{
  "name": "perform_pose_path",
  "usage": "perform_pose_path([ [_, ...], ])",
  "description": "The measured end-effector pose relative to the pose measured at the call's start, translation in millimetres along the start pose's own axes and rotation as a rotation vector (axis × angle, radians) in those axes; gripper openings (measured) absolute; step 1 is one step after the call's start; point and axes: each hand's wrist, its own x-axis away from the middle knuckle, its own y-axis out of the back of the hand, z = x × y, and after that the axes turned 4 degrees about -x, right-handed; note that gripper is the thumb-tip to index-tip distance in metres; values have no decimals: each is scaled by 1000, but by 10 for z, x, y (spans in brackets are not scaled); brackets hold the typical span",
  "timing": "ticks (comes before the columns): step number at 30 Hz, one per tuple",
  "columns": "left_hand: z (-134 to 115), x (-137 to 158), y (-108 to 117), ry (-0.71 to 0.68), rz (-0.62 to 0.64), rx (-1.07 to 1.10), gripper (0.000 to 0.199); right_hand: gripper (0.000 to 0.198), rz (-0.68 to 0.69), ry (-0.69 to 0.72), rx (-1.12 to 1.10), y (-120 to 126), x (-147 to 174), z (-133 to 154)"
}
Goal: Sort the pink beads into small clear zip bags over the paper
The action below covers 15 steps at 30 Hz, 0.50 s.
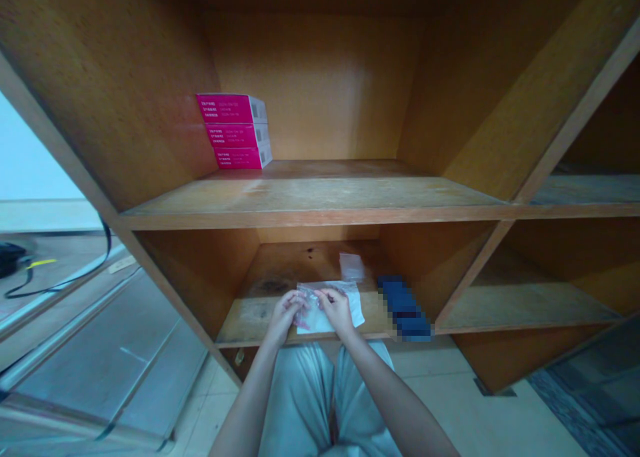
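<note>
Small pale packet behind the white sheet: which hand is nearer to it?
Right. The right hand is over the white sheet, in front and slightly left of the small pale packet; the left hand is farther left.

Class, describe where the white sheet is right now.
In the head view, the white sheet lies on the lower shelf, below the picture's middle, beneath the left hand and right hand, with the pixelated blue thing to its right.

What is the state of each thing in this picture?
Left hand: fingers bent, grip unclear
Right hand: fingers bent, grip unclear
White sheet: flat, partly covered
Small packet: lying on lower shelf, sealing unclear
Pink boxes: three, stacked
Blue item: pixelated, unclear
Cabinet: open-fronted
Black cable: loosely curved
</note>
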Motion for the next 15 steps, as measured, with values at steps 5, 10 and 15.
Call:
perform_pose_path([
  [5,9,-41,-4,-48,-269,104,35,30,-109,21,2,13,7,35],
  [10,5,-322,97,-86,-516,102,34,29,-94,40,13,18,4,-6],
  [15,55,-730,193,-148,-504,-238,34,28,-80,61,29,18,-4,-2],
])
